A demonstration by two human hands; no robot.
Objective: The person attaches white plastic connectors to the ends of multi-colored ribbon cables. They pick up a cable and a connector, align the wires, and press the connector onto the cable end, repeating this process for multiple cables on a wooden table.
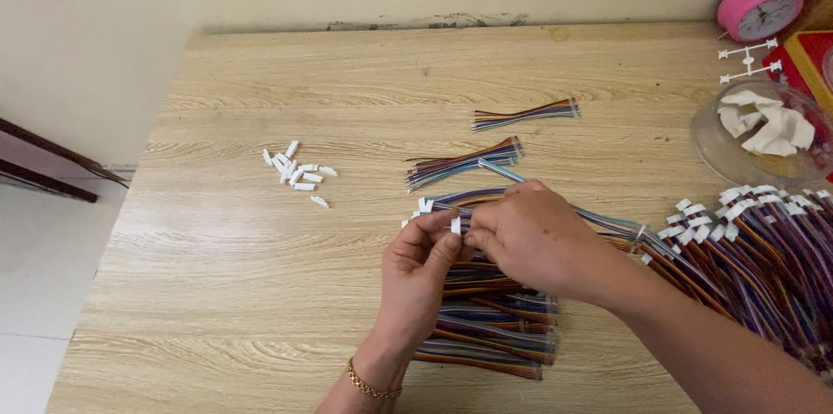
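White connector (455, 225) between left hand (416, 271) fingers, right hand (529, 236) alongside.

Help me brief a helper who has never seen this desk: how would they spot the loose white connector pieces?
Start at the wooden table and look to its left half, away from both hands. There lies a small scatter of loose white connector pieces. Unlike the white tips among the wire bundles on the right, these lie bare, joined to no wires.
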